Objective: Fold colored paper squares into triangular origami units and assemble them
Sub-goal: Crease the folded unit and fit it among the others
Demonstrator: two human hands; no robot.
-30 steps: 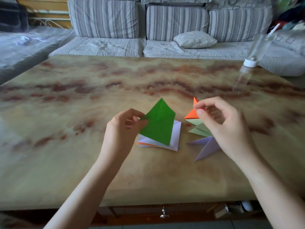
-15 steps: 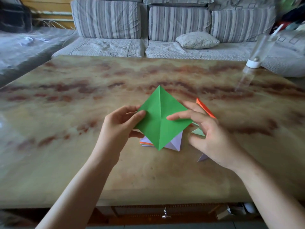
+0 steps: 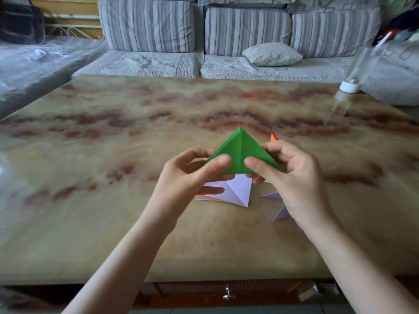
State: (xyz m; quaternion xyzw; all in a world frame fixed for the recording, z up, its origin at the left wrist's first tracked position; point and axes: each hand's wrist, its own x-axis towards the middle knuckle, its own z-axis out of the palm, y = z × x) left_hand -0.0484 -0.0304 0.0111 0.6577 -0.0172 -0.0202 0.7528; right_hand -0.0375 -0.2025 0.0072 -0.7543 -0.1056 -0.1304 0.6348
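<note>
A green paper [image 3: 240, 150] is folded into a triangle with a centre crease, point up, held above the table. My left hand [image 3: 188, 177] pinches its lower left edge, thumb on the front. My right hand [image 3: 292, 177] pinches its lower right edge the same way. Under the hands lies a small stack of paper squares [image 3: 233, 191], lilac on top with orange edges showing. To the right lie folded lilac units [image 3: 280, 209], partly hidden by my right hand, and an orange tip [image 3: 274, 137] pokes out behind it.
The marble-patterned table [image 3: 113, 155] reaches far left and back. A clear plastic bottle with a white cap [image 3: 353, 75] stands upside down at the back right corner. A striped sofa [image 3: 226, 41] with a small pillow [image 3: 272, 54] runs behind the table.
The green sheet went from an open diamond held by the left hand to a folded triangle. My right hand left the orange unit and took the green paper's right side.
</note>
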